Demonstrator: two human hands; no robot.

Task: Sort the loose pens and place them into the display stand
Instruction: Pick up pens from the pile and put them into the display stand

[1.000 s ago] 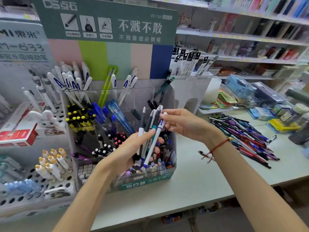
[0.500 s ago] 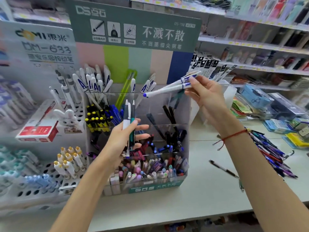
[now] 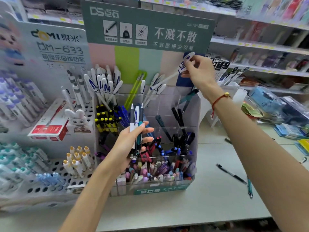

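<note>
In my right hand I pinch a slim white pen with blue lettering between thumb and fingertips, tilted, its lower end pointing down-left toward the few white pens of the same kind that stand in the top back compartment of the clear acrylic tiered display stand; whether its tip touches them I cannot tell, since that part is blurred; my left hand is lower and in front of the stand's middle tiers, fingers curled round a small bunch of upright pens, one white with blue print, one dark, one teal, their tips rising above my fingers; the two hands are well apart, right above left; the stand sits on the pale grey counter, with a green signboard bearing white Chinese characters behind it; its left back compartment is crowded with white pens with blue marks; below them are yellow-and-black pens; the front tier holds pastel-coloured pens; to the right on the counter a black pen and a teal pen lie loose; to the left a white perforated rack holds yellow-capped pens; a red and white box lies just beside a small white rabbit figure; a red string bracelet is on my right wrist.
</note>
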